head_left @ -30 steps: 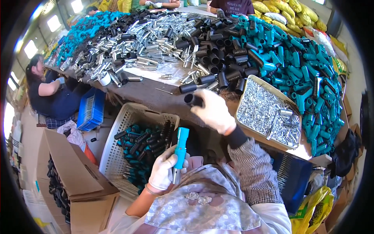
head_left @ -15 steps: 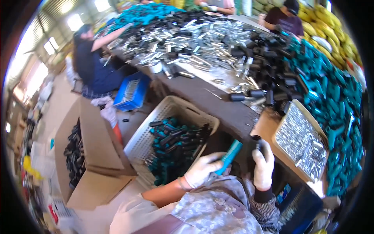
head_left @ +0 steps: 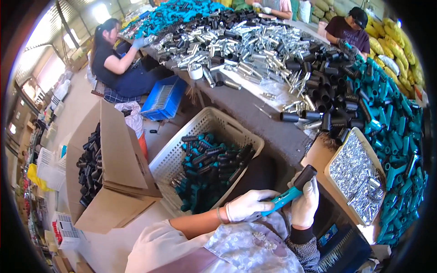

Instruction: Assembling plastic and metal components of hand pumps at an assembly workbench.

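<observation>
A teal plastic handle (head_left: 283, 200) is held in my gloved left hand (head_left: 248, 205), its fingers closed round the lower end. At its upper end a black tubular sleeve (head_left: 305, 177) lines up with it. My gloved right hand (head_left: 306, 207) wraps round the place where sleeve and handle meet, so the joint is partly hidden. Both hands are over my lap, just right of a cream perforated basket (head_left: 164, 161) holding teal and black handles (head_left: 211, 157).
A shallow tray (head_left: 328, 170) of small metal parts is at right, beside a heap of teal handles (head_left: 393, 173). Black sleeves (head_left: 327, 91) and silvery metal pieces (head_left: 246, 50) cover the table. An open cardboard box (head_left: 120, 154) stands left. Co-workers sit around the table.
My hands have come together. The right hand's black sleeve now sits at the teal handle's upper end, and the handle has tilted toward the right.
</observation>
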Demonstrator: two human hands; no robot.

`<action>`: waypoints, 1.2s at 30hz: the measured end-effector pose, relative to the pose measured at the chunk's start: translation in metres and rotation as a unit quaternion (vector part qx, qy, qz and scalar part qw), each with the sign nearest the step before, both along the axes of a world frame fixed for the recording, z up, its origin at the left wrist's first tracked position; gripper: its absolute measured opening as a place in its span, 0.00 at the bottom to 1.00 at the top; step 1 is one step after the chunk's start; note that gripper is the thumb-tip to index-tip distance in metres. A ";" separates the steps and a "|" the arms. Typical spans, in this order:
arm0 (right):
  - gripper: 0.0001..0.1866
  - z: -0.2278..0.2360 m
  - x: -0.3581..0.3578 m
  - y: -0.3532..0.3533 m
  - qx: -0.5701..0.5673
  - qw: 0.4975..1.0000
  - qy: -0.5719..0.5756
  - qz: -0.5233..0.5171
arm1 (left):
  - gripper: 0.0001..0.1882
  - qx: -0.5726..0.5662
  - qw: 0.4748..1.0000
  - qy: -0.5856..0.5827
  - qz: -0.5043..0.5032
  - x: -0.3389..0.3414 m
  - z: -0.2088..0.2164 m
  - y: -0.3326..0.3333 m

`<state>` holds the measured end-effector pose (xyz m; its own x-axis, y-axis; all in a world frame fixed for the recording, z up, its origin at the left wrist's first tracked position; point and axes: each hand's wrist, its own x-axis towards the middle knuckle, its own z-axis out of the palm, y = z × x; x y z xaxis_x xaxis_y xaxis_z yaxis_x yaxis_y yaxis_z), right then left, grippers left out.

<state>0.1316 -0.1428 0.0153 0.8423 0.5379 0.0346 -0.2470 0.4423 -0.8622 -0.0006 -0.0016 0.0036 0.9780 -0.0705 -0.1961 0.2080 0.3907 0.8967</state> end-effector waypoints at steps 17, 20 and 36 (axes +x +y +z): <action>0.37 0.019 -0.015 -0.020 -0.012 0.998 -0.053 -0.042 | 0.31 -0.089 0.996 -0.010 0.002 -0.009 0.003 -0.013; 0.39 0.027 -0.010 -0.035 -0.110 0.983 -0.144 -0.008 | 0.31 -0.087 0.996 0.013 0.000 -0.015 0.012 -0.016; 0.16 0.034 -0.025 -0.057 -0.378 0.736 -0.550 -0.117 | 0.27 0.253 0.965 -0.065 0.022 0.005 0.028 -0.035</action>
<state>0.1069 -0.1998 0.0496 0.6017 0.5982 0.5292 0.7898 -0.3474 -0.5054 0.0049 -0.0368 0.0314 0.9966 0.0441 -0.0691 0.0732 -0.0989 0.9924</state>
